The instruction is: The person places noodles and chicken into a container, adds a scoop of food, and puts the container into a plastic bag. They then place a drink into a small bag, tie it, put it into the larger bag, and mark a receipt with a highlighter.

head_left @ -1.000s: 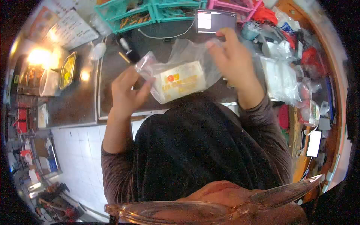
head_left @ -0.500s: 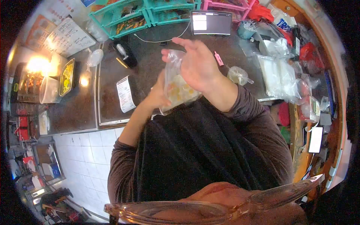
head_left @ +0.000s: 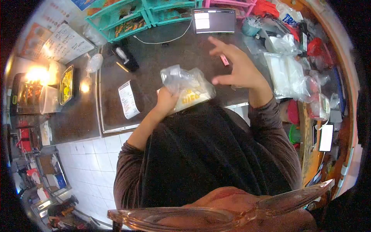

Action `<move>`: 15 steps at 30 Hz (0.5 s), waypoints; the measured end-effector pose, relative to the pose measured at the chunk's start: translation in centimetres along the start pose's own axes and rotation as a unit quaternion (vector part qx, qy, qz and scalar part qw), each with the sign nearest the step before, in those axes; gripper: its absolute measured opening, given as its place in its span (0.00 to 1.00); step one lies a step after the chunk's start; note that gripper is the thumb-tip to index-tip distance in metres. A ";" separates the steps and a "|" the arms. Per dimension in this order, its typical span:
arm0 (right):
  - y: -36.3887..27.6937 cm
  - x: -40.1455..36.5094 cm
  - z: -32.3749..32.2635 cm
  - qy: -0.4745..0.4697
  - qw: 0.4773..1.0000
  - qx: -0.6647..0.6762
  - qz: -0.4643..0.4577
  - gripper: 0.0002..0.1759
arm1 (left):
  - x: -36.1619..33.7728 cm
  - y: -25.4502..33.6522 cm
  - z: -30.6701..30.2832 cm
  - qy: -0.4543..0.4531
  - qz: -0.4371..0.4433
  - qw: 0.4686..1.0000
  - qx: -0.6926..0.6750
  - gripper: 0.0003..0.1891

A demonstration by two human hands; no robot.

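A clear plastic bag [head_left: 187, 83] with yellow printing sits at the table's near edge, close against my front. Its upper part is crumpled and folded over, and a pale, flat-sided bulk fills the lower part. My left hand [head_left: 167, 101] grips the bag's left side, its fingertips partly hidden by the plastic. To the right of the bag, my right hand [head_left: 241, 69] is raised over the table with thumb and fingers spread, holding nothing. A small pink item [head_left: 224, 60] lies just beyond the right hand's fingers.
A printed paper slip [head_left: 128, 99] lies left of the bag. Farther back are a black object [head_left: 125, 58], a screen [head_left: 214, 21] and teal baskets [head_left: 127, 21]. Clear plastic bags [head_left: 286, 73] pile up on the right. A food tray [head_left: 67, 85] stands at far left.
My right hand has left the bag and moved right, its fingers spreading. The bag's upright top has folded over, while my left hand keeps its grip.
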State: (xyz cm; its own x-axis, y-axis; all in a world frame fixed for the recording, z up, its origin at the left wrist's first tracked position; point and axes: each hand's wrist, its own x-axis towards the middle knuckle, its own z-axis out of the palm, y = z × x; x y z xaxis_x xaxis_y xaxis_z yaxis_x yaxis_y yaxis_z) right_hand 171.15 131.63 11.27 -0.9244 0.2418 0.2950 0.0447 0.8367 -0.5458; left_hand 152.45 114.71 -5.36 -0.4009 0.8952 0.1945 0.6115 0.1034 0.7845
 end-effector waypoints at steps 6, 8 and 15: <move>2.7 1.2 9.6 -0.188 0.981 -0.040 0.038 0.44 | 0.2 -0.8 0.8 0.000 0.017 1.000 0.025 0.12; 2.9 1.7 10.5 -0.298 0.950 0.043 0.078 0.47 | 0.1 -0.8 0.4 -0.056 0.027 0.998 0.031 0.13; 2.3 -0.4 13.8 -0.011 0.990 -0.141 -0.007 0.51 | 1.2 3.7 -0.9 0.055 0.264 0.943 0.197 0.16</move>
State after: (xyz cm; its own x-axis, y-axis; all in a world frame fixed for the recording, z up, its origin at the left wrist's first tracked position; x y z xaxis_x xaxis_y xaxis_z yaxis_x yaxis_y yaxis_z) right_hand 166.43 126.69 -0.94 -0.9340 0.2199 0.2817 0.1318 0.9446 -0.3005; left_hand 153.60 115.73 -1.68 -0.0251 0.8187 0.5737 0.9425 -0.1720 0.2867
